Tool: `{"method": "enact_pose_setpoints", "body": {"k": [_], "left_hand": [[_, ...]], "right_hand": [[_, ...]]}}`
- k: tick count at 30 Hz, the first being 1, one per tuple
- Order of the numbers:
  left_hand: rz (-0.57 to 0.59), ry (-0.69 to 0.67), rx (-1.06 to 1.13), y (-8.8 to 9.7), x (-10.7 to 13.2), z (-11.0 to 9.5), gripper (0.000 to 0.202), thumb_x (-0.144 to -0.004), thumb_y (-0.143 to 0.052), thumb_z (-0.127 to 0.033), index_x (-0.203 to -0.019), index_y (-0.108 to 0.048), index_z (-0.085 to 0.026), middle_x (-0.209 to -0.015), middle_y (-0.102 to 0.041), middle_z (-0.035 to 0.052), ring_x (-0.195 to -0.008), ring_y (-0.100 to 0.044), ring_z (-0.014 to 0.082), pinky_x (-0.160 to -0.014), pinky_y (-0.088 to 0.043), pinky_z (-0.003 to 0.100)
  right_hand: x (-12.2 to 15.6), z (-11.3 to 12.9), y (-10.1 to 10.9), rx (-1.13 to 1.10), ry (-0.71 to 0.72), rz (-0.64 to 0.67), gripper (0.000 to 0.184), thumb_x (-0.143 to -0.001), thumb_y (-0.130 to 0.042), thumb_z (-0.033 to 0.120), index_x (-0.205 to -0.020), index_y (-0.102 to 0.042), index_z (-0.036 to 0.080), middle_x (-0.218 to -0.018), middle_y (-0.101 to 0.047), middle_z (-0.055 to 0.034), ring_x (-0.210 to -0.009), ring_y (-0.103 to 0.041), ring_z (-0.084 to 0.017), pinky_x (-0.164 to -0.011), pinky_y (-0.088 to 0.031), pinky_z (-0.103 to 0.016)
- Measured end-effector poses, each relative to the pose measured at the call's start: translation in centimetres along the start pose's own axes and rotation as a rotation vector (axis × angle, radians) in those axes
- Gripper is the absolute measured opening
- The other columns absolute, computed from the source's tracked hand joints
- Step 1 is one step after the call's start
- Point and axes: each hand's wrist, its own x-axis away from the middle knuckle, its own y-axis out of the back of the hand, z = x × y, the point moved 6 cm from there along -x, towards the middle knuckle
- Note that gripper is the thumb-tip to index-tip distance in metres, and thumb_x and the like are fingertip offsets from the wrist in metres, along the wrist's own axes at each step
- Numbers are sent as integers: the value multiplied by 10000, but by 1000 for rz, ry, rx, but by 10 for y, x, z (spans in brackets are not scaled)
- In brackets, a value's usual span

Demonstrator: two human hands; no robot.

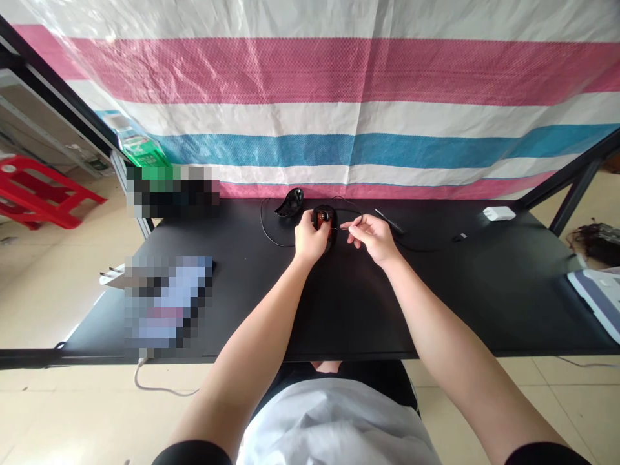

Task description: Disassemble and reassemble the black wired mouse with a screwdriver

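My left hand (pixel 310 236) is closed around the side of an opened computer mouse (pixel 331 243), whose orange-brown circuit board (pixel 323 219) lies bare. My right hand (pixel 371 236) is just to the right of it, thumb and finger pinched on a thin, wire-like piece (pixel 343 228) that reaches toward the mouse's edge; whether it is a cable or a tool tip I cannot tell. Behind my left hand lies the mouse's curved black top shell (pixel 289 203), inner side showing. A slim dark rod, perhaps a screwdriver (pixel 389 221), rests beyond my right hand.
A thin black cable (pixel 267 234) loops across the black table (pixel 358 310). To the right are a white charger plug (pixel 499 213), a small black piece (pixel 460 237) and a white-grey device (pixel 598 297). On the left are a blurred phone (pixel 179 297) and a green-labelled bottle (pixel 143 150).
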Motion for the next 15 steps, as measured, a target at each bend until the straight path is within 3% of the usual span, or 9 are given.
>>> {"method": "enact_pose_setpoints", "body": {"k": [5,11,15], "left_hand": [[-38,40,126,0,-5,6,214,-715,-640,-262,-907,-580,-191,-767,-657,15,-707,-642,185,-683,-498,299],[-5,125,418,-7,-6,7,214,-650,-635,-203,-842,-543,-182,-760,-610,-13,-701,-606,145,-678,-507,270],[24,145,492,-10,-3,5,211,-619,-617,-164,-814,-539,-176,-739,-594,-25,-693,-583,122,-676,-499,245]], "right_hand": [[-1,-2,0,-1,-17,-13,384,-646,-816,492,-724,-588,194,-814,-753,-71,-505,-573,-104,-421,-395,-228],[-5,-11,10,35,-101,-135,436,-631,-803,554,-769,-590,199,-747,-721,-38,-496,-570,-99,-395,-378,-206],[-6,-17,10,93,-153,-115,436,-659,-771,585,-744,-607,190,-730,-705,-37,-509,-577,-102,-384,-370,-200]]}}
